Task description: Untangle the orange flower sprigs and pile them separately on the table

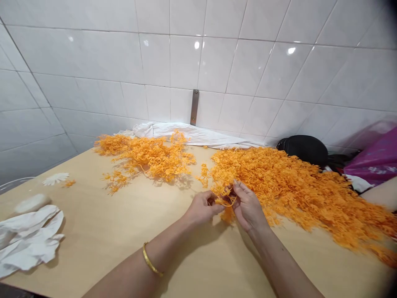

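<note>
A gold bangle (151,261) sits on the left arm, closest to us. The left hand (203,208) and right hand (248,205) meet over the wooden surface (108,231), fingers pinched shut on one orange sprig (226,200) beside the big orange pile (297,190). It looks like sorting; pulling the sprig free needs a gentle tug. Both wrists bend inward.

White cloth (29,240), a white flower (56,178) and a black bag (302,149) lie on the table (102,231).
</note>
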### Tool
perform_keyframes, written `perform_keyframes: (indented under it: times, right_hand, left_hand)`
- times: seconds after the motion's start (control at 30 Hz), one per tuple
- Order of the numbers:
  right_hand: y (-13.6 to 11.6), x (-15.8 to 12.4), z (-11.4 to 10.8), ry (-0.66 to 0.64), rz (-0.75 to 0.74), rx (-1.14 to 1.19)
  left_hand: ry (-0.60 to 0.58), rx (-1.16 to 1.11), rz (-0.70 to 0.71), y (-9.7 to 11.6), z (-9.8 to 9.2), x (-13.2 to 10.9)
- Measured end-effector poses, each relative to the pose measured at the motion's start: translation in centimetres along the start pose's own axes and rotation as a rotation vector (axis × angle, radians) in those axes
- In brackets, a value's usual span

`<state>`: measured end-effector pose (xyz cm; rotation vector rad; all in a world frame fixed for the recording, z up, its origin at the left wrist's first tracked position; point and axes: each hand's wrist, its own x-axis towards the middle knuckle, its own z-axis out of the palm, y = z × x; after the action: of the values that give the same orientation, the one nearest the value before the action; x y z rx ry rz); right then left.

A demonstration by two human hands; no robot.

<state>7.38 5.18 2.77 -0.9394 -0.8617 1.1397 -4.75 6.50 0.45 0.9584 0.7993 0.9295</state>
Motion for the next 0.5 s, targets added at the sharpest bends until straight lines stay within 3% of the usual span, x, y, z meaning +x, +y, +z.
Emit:
perform_keyframes:
  times: [0.17, 0.27, 0.5]
  right_hand:
    - [-0.1, -0.1, 0.0, -0.036, 0.095, 0.072]
    - [-0.1, -0.4, 0.1, -0.058, 0.088, 0.044]
    - [0.5, -0.5, -0.1, -0.110, 0.061, -0.128]
  left_hand:
    - [-0.062, -0.364, 0.007, 1.5, 0.2, 0.0]
    - [-0.024, -0.565, -0.061, 1.9, -0.4, -0.1]
    - [-0.004, -0.535, -0.095, 1.2, -0.8, 0.5]
